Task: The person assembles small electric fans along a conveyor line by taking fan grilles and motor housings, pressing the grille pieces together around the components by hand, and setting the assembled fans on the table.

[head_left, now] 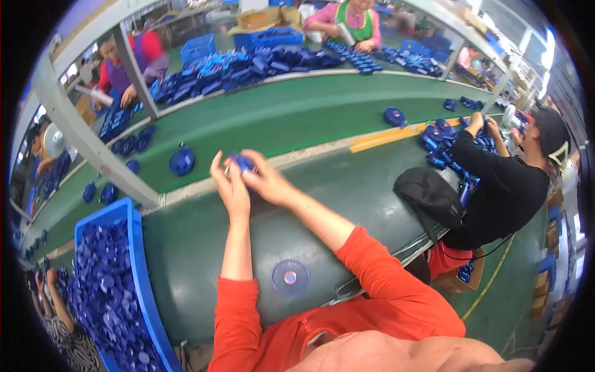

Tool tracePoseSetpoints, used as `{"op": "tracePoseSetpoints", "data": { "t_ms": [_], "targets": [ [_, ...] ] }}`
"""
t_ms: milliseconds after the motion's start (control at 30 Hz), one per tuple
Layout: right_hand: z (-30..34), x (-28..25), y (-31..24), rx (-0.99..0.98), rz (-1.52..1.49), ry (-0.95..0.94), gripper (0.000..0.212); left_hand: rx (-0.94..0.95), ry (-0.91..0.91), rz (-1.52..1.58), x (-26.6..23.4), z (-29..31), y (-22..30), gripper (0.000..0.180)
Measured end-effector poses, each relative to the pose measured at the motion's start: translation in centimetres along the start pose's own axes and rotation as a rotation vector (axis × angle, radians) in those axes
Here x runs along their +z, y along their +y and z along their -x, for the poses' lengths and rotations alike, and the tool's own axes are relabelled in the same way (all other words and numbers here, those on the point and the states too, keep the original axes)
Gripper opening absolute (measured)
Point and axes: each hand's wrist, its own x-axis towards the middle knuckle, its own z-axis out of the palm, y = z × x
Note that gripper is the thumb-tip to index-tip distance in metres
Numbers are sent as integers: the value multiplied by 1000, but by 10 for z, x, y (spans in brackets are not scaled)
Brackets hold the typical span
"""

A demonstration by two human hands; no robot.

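Over the far edge of the green table, my left hand and my right hand are closed together around a small blue plastic part. My fingers cover much of it, so its exact kind cannot be made out. On the table nearer to me, to the right of my left forearm, lies a round blue fan grille with a pale centre. Just beyond my hands, a round blue fan assembly sits on the green conveyor belt.
A blue bin full of small blue parts stands at left, near a white metal post. A black bag rests at right beside a co-worker in black. Yellow strips lie along the table's far edge.
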Motion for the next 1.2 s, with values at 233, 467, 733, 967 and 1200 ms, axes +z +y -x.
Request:
{"op": "tracePoseSetpoints", "data": {
  "t_ms": [233,467,733,967,1200],
  "targets": [
    [-8,-114,32,-70,1021,478,72,115,151,-397,-41,-26,-40,37],
    [53,-53,-47,-78,514,-341,44,122,212,-483,-68,-23,-59,35],
    [160,-16,-81,-288,801,-965,83,15,377,-432,-56,-43,-69,51],
    [141,-19,-43,-284,511,-699,68,139,358,-1153,-127,-145,-110,58],
    [146,-28,-33,-362,434,-453,68,59,-92,-1241,-130,-171,-141,36]
  ]
}}
